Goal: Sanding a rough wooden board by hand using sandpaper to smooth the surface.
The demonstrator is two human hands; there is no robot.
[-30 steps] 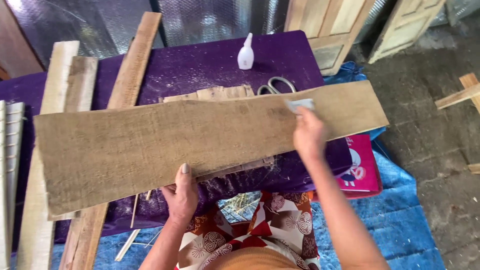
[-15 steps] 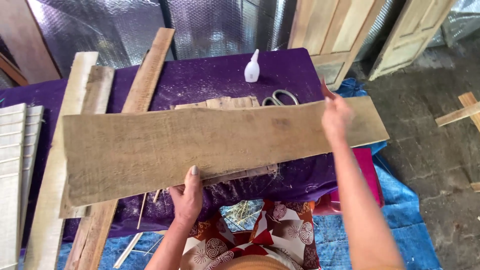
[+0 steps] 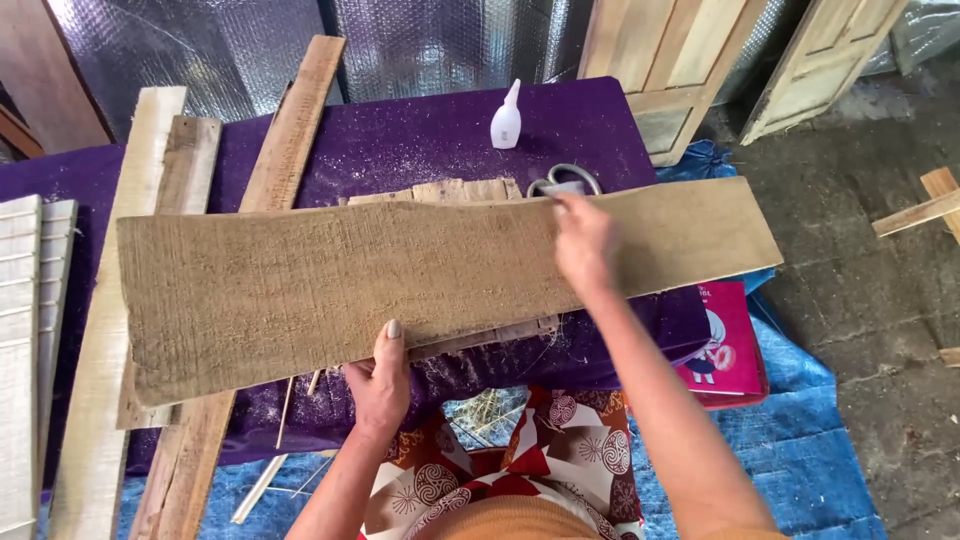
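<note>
right hand [image 3: 585, 240]: motion-blurred, whatever it presses on the board [image 3: 420, 275] unreadable | scissors [image 3: 565, 181]: blades hidden behind board, only handles show at 12 o'clock | left hand [image 3: 382, 385]: fingers under board edge, only thumb seen | slatted panel [image 3: 25, 350]: cut off at 9 o'clock edge

Purple-clothed table [image 3: 400, 150], blue tarp floor [image 3: 800, 450]
</note>
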